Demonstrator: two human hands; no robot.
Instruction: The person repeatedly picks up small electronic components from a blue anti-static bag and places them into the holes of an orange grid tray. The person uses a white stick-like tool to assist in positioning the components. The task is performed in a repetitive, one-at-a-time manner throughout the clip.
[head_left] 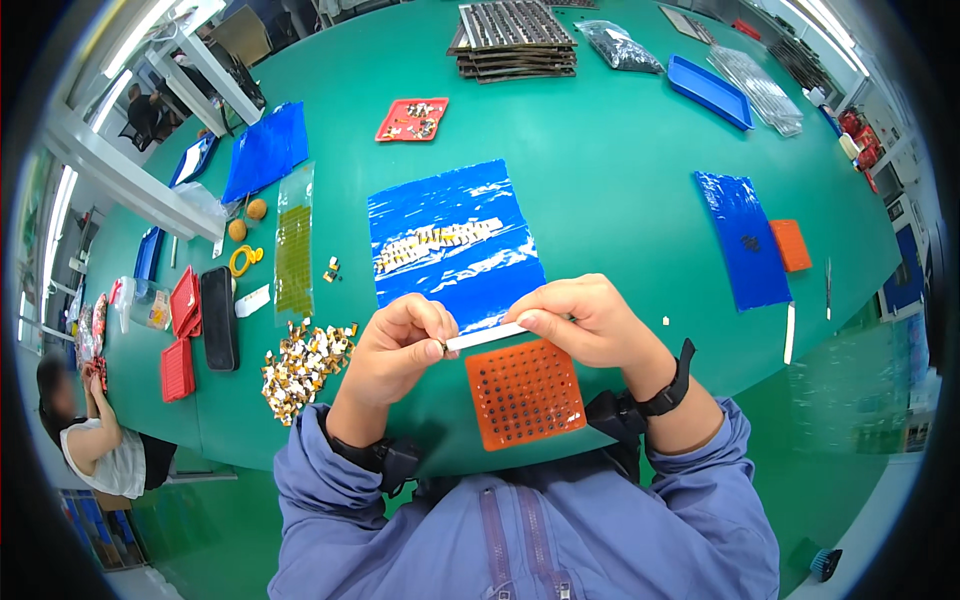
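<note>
My right hand [580, 318] pinches a flat white stick [487, 337] between thumb and fingers. The stick points left and its tip meets the fingertips of my left hand [398, 345], which are pinched on a tiny dark piece [443, 346] too small to name. Just below the stick lies an orange tray [575, 425] with rows of small dark round parts in its holes. Beyond my hands a blue plastic sheet [455, 200] carries a row of small white and yellow pieces [437, 243]. A loose pile of similar pieces [308, 365] lies left of my left hand.
Left stand a black case [219, 318], red trays [178, 370] and a clear strip of yellow-green pieces [294, 245]. A red tray [412, 120] and stacked dark panels [512, 45] lie farther off. Right are another blue sheet [740, 240] and tweezers [828, 290]. A person [100, 440] sits at far left.
</note>
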